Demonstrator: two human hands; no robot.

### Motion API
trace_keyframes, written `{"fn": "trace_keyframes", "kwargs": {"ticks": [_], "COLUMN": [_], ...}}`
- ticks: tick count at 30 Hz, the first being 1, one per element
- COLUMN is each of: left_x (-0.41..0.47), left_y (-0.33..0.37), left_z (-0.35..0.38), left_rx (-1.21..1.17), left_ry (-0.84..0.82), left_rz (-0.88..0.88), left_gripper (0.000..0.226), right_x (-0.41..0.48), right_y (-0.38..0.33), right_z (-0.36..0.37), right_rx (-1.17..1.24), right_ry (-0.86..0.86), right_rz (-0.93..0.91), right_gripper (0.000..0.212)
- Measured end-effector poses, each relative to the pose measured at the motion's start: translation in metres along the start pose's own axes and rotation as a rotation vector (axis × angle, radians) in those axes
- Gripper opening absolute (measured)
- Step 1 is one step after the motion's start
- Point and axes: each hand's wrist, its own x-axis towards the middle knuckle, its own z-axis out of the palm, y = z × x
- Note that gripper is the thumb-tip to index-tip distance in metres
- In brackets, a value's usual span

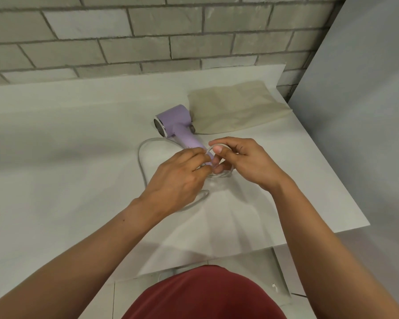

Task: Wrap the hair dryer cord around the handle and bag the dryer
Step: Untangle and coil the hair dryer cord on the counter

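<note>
A lilac hair dryer lies on its side on the white table, its handle pointing toward me. Its pale grey cord loops out to the left of the handle and back under my hands. My left hand pinches the cord at the handle's lower end. My right hand pinches a small loop of the same cord just to the right, thumb on top. Coils of cord show beneath the fingers; the handle's end is hidden. A beige cloth bag lies flat behind the dryer to the right.
A grey brick wall runs along the table's far side. A grey panel stands at the right. The table's right edge slants toward me, and its near edge sits just above my red shirt.
</note>
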Motion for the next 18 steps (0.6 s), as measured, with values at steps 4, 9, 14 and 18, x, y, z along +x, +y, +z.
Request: {"fn": "trace_keyframes", "kwargs": {"ticks": [4, 9, 14, 18], "left_x": [0.004, 0.014, 0.023, 0.025], "left_y": [0.006, 0.017, 0.010, 0.002], "left_z": [-0.006, -0.019, -0.031, -0.028], "left_rx": [0.060, -0.268, -0.809, -1.140], "left_ry": [-0.033, -0.190, -0.208, -0.216], "left_rz": [0.006, -0.298, -0.572, -0.715], "left_gripper": [0.028, 0.019, 0.018, 0.015], "right_x": [-0.016, -0.045, -0.035, -0.025], "right_y": [0.016, 0.019, 0.025, 0.025], "right_z": [-0.001, -0.008, -0.004, -0.002], "right_rx": [-0.383, -0.435, -0.509, -0.568], "right_ry": [0.266, 0.154, 0.158, 0.227], "right_rz": [-0.225, -0.407, -0.407, -0.489], "right_gripper": [0.043, 0.030, 0.035, 0.015]}}
